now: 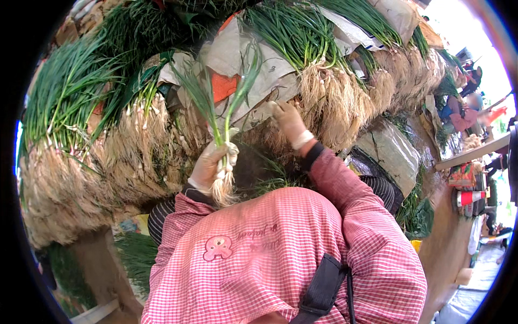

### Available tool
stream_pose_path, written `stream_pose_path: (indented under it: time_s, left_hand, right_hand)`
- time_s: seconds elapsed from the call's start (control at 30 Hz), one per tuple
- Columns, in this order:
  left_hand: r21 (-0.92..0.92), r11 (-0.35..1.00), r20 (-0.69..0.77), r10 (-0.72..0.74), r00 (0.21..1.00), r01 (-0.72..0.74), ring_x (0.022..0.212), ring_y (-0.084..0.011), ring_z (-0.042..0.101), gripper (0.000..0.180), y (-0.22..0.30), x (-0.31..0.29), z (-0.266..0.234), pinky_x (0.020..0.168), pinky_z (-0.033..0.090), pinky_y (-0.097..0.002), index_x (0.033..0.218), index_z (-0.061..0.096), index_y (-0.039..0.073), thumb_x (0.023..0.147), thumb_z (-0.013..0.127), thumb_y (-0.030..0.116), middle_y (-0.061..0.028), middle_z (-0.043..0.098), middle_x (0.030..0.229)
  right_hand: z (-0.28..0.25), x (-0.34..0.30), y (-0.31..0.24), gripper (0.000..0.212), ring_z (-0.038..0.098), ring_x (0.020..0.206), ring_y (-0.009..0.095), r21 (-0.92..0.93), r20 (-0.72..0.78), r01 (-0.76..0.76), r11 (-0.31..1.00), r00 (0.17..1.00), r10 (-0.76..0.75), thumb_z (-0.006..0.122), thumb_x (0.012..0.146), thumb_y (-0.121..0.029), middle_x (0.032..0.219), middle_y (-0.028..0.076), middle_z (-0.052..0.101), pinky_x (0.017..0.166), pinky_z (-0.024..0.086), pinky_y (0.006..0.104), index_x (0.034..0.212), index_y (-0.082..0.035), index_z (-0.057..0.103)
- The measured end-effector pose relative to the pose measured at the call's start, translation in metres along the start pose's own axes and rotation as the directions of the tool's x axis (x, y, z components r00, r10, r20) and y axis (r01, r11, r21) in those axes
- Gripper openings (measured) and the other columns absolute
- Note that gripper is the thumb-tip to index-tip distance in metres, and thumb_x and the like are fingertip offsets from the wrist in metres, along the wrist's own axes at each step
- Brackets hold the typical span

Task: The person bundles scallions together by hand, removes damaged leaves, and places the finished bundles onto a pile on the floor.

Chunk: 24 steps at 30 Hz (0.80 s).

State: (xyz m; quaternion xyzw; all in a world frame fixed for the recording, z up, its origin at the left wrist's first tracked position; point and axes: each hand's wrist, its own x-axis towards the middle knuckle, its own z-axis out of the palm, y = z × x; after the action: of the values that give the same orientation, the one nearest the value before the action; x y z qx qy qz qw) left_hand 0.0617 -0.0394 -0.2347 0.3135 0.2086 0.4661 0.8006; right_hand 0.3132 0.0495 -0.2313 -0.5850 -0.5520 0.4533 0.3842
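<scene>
My left hand [205,168], in a pale glove, is closed around a small bunch of spring onions [227,137]. Their green leaves point up and away from me, while the white bulbs and pale roots hang toward my checked apron. To the right, my gloved right hand [288,123] is raised beside a large heap of spring onions [337,97] with long tan roots. Its fingers are curled together; whatever is between them, if anything, is too small to make out.
Another spring onion heap [59,119] lies at the left, roots toward me. Whitish sheeting [237,51] separates the heaps ahead. A plastic-wrapped bundle [389,151] is right of my right arm. Farther right are a wooden beam [475,153] and a person [467,114].
</scene>
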Motion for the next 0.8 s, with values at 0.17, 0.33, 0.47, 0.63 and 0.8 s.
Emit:
stream_pose_path:
  time_s: [0.17, 0.33, 0.47, 0.63, 0.8]
  left_hand:
    - [0.001, 0.978, -0.018, 0.207, 0.978, -0.207, 0.072, -0.0122, 0.056, 0.048, 0.017, -0.014, -0.006, 0.044, 0.047, -0.018, 0.133, 0.039, 0.005, 0.094, 0.06, 0.024, -0.0023, 0.054, 0.084]
    - [-0.208, 0.953, -0.097, 0.202, 0.974, -0.219, 0.063, -0.0083, 0.048, 0.041, 0.021, -0.008, -0.003, 0.049, 0.044, -0.0197, 0.132, 0.043, 0.003, 0.097, 0.056, 0.021, -0.0015, 0.052, 0.079]
    - [-0.511, 0.851, 0.066, 0.179, 0.982, -0.121, 0.06, -0.0071, 0.04, 0.046, 0.01, 0.02, -0.019, 0.05, 0.035, -0.0201, 0.138, 0.04, 0.001, 0.099, 0.054, 0.02, -0.0007, 0.051, 0.084]
    - [-0.303, 0.936, 0.054, 0.204, 0.977, -0.179, 0.089, -0.0164, 0.056, 0.053, 0.006, 0.023, -0.023, 0.073, 0.047, -0.0265, 0.143, 0.032, 0.001, 0.095, 0.054, 0.012, -0.0109, 0.056, 0.119]
    - [0.048, 0.997, -0.096, 0.063, 0.993, -0.059, 0.117, -0.0246, 0.058, 0.04, 0.0, 0.032, 0.016, 0.097, 0.048, -0.0329, 0.129, 0.05, -0.006, 0.098, 0.051, 0.02, -0.0183, 0.056, 0.13]
  right_hand:
    - [-0.054, -0.032, -0.017, 0.03, 0.067, 0.097, 0.032, -0.864, 0.467, 0.434, 0.256, 0.88, 0.084, 0.06, 0.091, -0.027, 0.093, 0.017, 0.069, 0.084, 0.053, 0.0419, 0.11, -0.004, 0.062]
    - [-0.121, 0.063, -0.078, 0.038, 0.067, 0.089, 0.035, -0.84, -0.254, 0.041, 0.54, 0.851, -0.46, 0.048, 0.096, -0.04, 0.092, 0.018, 0.069, 0.079, 0.053, 0.0444, 0.103, -0.006, 0.064]
    - [-0.174, 0.132, -0.088, 0.047, 0.063, 0.107, 0.034, -0.834, -0.425, -0.42, 0.357, 0.903, 0.068, 0.057, 0.09, -0.048, 0.112, 0.018, 0.067, 0.088, 0.049, 0.0425, 0.108, -0.007, 0.069]
    - [-0.068, 0.057, -0.103, 0.044, 0.068, 0.084, 0.033, -0.847, -0.163, -0.034, 0.53, 0.966, -0.2, 0.06, 0.089, -0.047, 0.086, 0.016, 0.069, 0.072, 0.053, 0.0415, 0.101, -0.005, 0.065]
    - [0.014, -0.057, -0.048, 0.042, 0.063, 0.064, 0.035, -0.739, 0.261, 0.416, 0.531, 0.902, -0.343, 0.059, 0.089, -0.049, 0.067, 0.015, 0.062, 0.06, 0.051, 0.043, 0.084, -0.007, 0.06]
